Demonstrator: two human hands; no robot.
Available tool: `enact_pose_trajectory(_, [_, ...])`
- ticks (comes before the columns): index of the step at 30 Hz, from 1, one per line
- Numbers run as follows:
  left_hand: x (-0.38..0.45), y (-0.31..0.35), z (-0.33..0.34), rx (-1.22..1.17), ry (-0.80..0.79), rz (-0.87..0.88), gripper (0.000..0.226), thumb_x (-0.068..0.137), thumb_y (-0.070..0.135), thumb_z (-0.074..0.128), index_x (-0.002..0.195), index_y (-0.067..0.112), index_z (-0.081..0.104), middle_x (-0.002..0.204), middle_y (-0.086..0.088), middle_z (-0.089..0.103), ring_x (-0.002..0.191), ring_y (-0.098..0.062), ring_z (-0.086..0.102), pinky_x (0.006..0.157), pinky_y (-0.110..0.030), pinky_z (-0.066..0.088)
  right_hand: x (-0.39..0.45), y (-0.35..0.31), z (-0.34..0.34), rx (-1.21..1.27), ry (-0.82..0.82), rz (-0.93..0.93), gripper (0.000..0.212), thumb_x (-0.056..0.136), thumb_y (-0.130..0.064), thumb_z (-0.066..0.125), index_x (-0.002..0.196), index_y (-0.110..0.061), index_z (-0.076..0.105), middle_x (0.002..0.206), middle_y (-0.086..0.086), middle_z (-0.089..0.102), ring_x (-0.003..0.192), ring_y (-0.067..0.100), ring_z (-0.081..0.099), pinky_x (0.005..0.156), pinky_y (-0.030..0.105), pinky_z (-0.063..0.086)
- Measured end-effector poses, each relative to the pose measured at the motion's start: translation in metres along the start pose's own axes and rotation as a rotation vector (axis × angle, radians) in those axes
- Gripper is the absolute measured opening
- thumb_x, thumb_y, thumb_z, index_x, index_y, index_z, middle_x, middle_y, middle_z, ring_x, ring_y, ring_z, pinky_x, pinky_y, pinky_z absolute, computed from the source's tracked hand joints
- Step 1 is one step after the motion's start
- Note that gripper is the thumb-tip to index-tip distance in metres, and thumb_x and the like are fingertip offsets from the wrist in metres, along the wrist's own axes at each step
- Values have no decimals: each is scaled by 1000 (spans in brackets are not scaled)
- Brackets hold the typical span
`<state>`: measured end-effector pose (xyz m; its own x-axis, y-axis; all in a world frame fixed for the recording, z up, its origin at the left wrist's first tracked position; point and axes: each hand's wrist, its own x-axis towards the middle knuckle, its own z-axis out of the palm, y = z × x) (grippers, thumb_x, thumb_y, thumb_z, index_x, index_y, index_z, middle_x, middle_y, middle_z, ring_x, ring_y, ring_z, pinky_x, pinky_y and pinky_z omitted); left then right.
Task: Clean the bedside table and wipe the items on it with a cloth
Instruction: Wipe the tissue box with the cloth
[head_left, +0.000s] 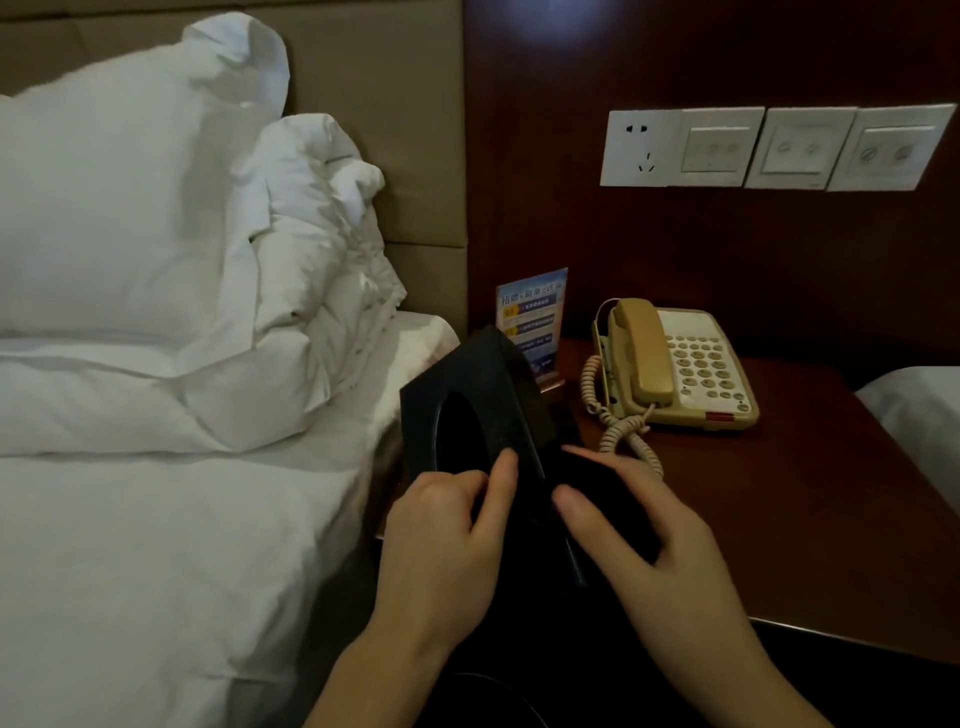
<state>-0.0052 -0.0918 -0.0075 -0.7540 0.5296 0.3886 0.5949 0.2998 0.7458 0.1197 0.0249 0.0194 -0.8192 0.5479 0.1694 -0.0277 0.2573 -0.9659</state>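
Holding the black box with an oval opening (478, 405) tilted above the near left corner of the dark red-brown wooden bedside table (810, 509), the left hand (441, 535) is curled onto its lower edge, thumb laid across the face. A dark cloth (602, 499) is gripped by the right hand (644, 540) and pressed to the box's right side, likely so that it can be wiped clear of the tabletop. Just behind the box stands a blue printed card (535, 317); further right, well apart, lies the beige corded telephone (675, 364), judged not yet wiped.
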Motion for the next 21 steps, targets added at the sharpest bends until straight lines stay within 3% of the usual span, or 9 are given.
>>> enact_pose_trajectory(4, [7, -7, -6, 40, 74, 11, 60, 98, 57, 42, 50, 22, 51, 49, 2, 53, 50, -6, 52, 59, -24, 35, -16, -4, 2, 8, -56, 0, 36, 70, -50, 71, 106, -53, 67, 112, -24, 67, 102, -3, 66, 84, 30, 56])
enact_pose_trajectory(9, [-1, -3, 0, 115, 49, 166, 58, 101, 59, 37, 60, 26, 62, 55, 12, 53, 73, -2, 54, 67, -16, 38, 2, -3, -1, 17, 91, 29, 41, 69, -56, 74, 108, -50, 67, 110, -18, 70, 101, 3, 67, 83, 32, 58])
enact_pose_trajectory(12, [-3, 2, 3, 175, 38, 211, 57, 99, 56, 34, 63, 24, 64, 56, 13, 53, 73, -5, 52, 69, -17, 38, 10, -3, -1, 8, 137, 20, 38, 72, -54, 75, 109, -48, 68, 109, -15, 70, 100, 2, 67, 80, 31, 60])
enact_pose_trajectory(17, [1, -7, -5, 214, 33, 98, 55, 99, 54, 37, 56, 26, 57, 53, 11, 52, 72, -4, 54, 69, -13, 34, -8, 4, 3, 46, -8, 100, 43, 66, -49, 78, 108, -49, 69, 109, -17, 72, 99, 2, 69, 83, 30, 58])
enact_pose_trajectory(21, [7, -8, -7, 283, 128, 130, 57, 100, 51, 41, 49, 26, 44, 47, 10, 45, 63, -6, 50, 64, -21, 31, -19, 5, -4, 22, -76, 101, 42, 66, -47, 79, 107, -51, 69, 109, -20, 72, 99, 1, 69, 88, 32, 56])
